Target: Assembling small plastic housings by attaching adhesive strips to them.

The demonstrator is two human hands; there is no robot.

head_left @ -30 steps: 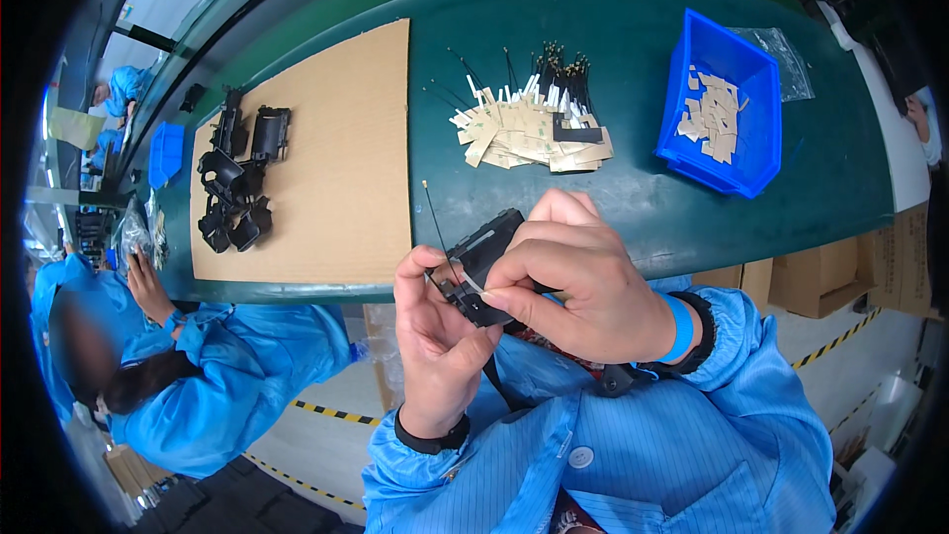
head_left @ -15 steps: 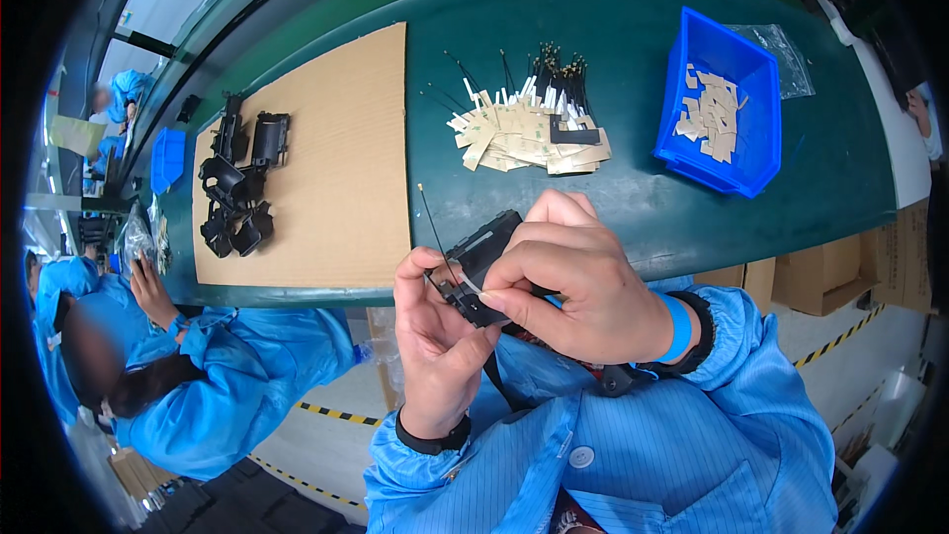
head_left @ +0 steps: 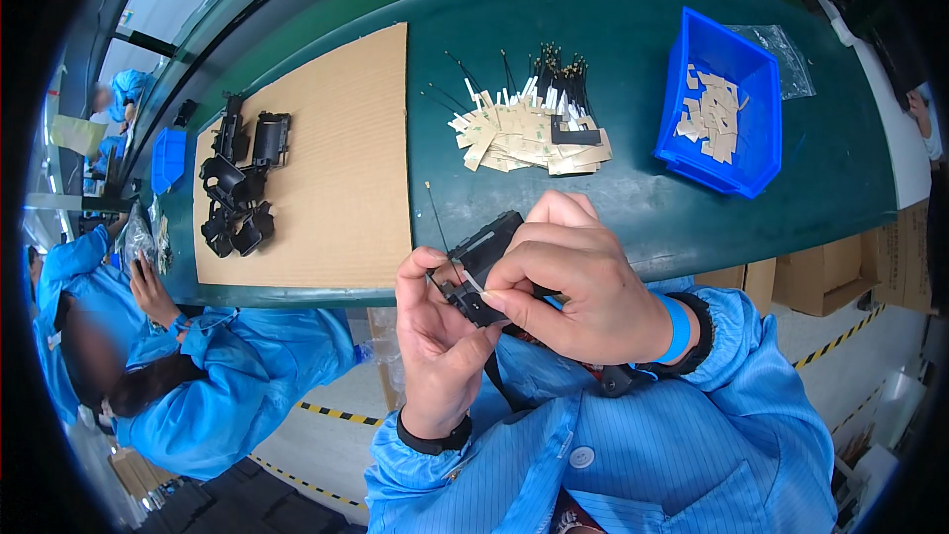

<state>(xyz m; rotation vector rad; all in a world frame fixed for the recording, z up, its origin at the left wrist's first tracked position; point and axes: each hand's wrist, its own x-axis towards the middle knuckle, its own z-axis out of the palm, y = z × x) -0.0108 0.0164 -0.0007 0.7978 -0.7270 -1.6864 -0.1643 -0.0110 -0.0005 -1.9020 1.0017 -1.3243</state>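
Both hands clamped on small black plastic housing [head_left: 481,262] at frame centre: left hand [head_left: 435,336] cradles it, right hand [head_left: 573,282] pinches a pale strip onto it. Barely shifted since earlier frames; fitting continues. Pile of tan adhesive strips with black wires [head_left: 529,129] at 12 o'clock, blue plastic bin [head_left: 682,153] at 2, brown cardboard sheet [head_left: 336,168] at 10.

Heap of tan adhesive label strips [head_left: 524,133] with white tabs, mid-worktop toward the far edge. More small tan labels [head_left: 710,114] piled loose inside the blue bin [head_left: 743,170] near the right end. Clear plastic bag [head_left: 781,54] lying flat just beyond the bin, at the far right corner. Brown cardboard boxes [head_left: 825,277] on the floor under the worktop's right near edge.
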